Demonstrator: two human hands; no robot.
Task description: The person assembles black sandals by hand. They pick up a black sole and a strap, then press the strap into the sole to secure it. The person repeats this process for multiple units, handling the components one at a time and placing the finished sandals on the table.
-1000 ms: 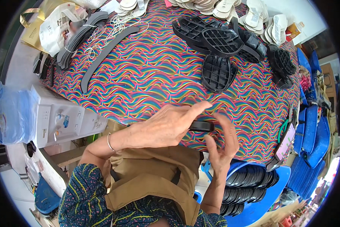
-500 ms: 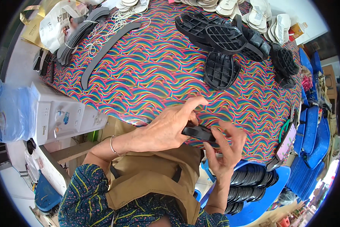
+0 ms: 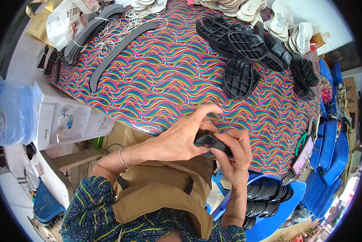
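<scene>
At the far left a white water dispenser stands just beside the surface, which wears a rainbow wave-patterned cloth. The left hand curls closed over the near end of a black shoe sole piece, thumb on top; the piece sits at the surface's near edge, above the person's lap. The right hand pinches its other end from beneath, fingers wrapped shut. Working it well likely means keeping both grips close together, so the flexible part bends evenly without twisting. Black ridged outsoles lie well apart, further right.
</scene>
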